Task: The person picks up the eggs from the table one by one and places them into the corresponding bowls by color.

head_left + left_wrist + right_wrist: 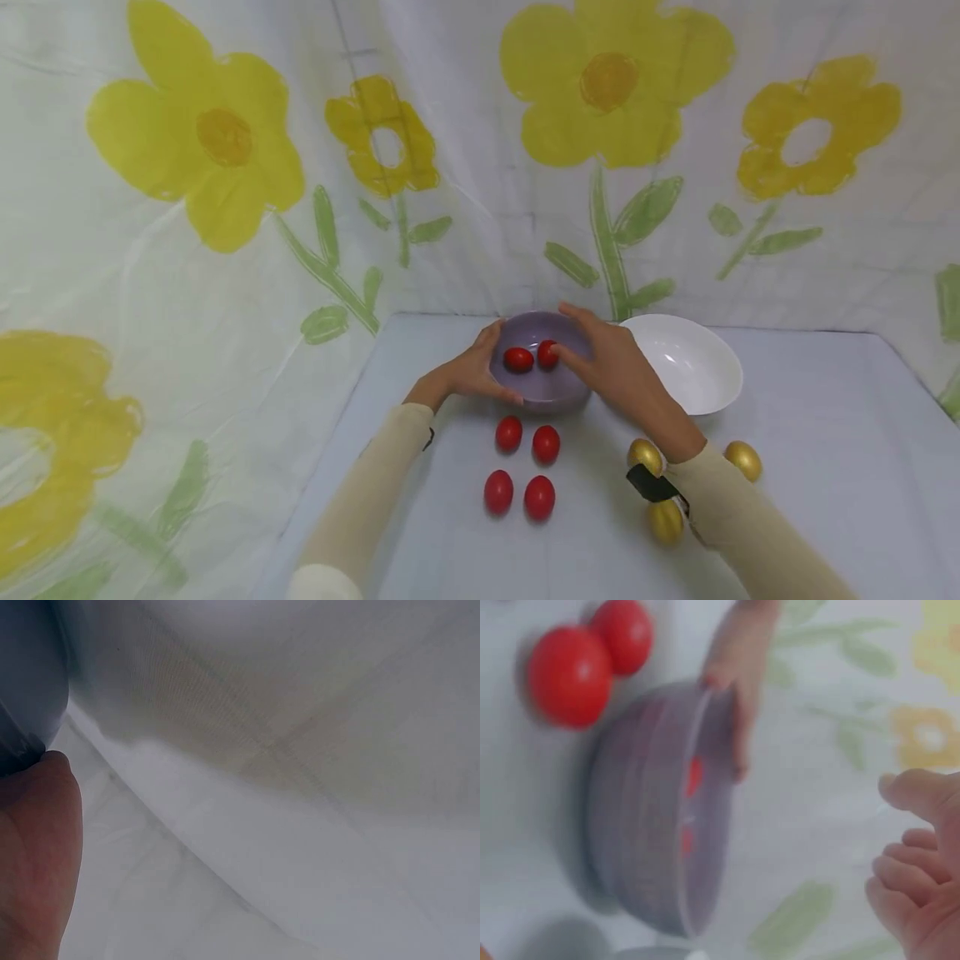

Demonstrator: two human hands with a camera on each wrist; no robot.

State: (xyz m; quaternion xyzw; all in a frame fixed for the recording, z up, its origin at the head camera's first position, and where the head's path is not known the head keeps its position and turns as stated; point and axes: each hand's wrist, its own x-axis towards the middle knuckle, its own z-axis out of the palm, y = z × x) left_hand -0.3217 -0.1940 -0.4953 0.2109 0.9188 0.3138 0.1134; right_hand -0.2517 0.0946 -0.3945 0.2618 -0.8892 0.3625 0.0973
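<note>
My left hand (474,368) grips the left side of a purple bowl (551,406), its thumb along the near wall. The right wrist view shows the left fingers over the bowl's rim. Inside the bowl lie two red eggs, a left one (518,360) on its side and a right one (547,358). Above the bowl's right side is my right hand (626,371), thumb and fingers spread apart. Its thumb overlaps the right egg in the head view. In the right wrist view that hand (926,862) has loosely bent fingers and nothing in its grasp.
Several red eggs (546,445) stand on the table (442,533) in front of the purple bowl. A white bowl (690,358) sits to its right. Three golden eggs (742,461) lie around my right forearm. A flower-printed curtain (480,242) hangs behind the table.
</note>
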